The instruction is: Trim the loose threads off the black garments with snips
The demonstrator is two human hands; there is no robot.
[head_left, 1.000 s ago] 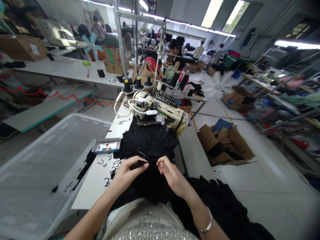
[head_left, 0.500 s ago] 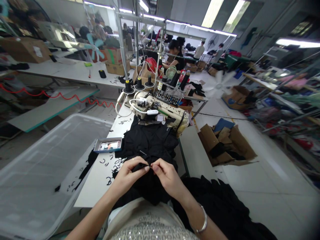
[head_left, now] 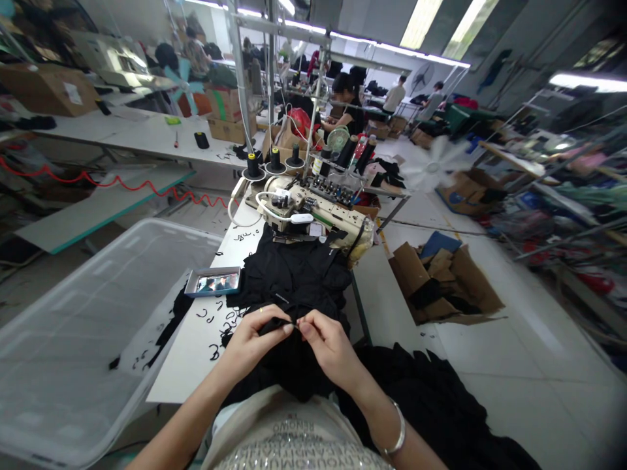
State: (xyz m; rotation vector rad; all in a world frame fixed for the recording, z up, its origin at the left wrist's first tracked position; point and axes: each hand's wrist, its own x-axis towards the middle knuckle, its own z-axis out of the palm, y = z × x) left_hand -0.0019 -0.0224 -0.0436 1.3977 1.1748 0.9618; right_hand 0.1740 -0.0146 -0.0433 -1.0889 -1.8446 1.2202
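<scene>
Black fabric [head_left: 294, 271] lies bunched from the sewing machine [head_left: 323, 212] down to my lap. My left hand [head_left: 257, 336] pinches a fold of it between thumb and fingers. Right beside it, my right hand [head_left: 326, 336] is closed with thumb and forefinger together at the edge of the same fold. Whatever small bit sits between its fingertips is too small to name. More black fabric [head_left: 431, 398] is heaped to the right of my lap.
A phone in a shallow box [head_left: 214, 282] rests on the white table [head_left: 183, 372] among black scraps. At left is a large translucent bin [head_left: 63, 326]; at right, an open cardboard box [head_left: 445, 281]. A person in black [head_left: 347, 108] sits beyond the machine.
The view has shifted slightly, and the picture on the phone screen differs. Both hands keep nearly the same pose at the fabric.
</scene>
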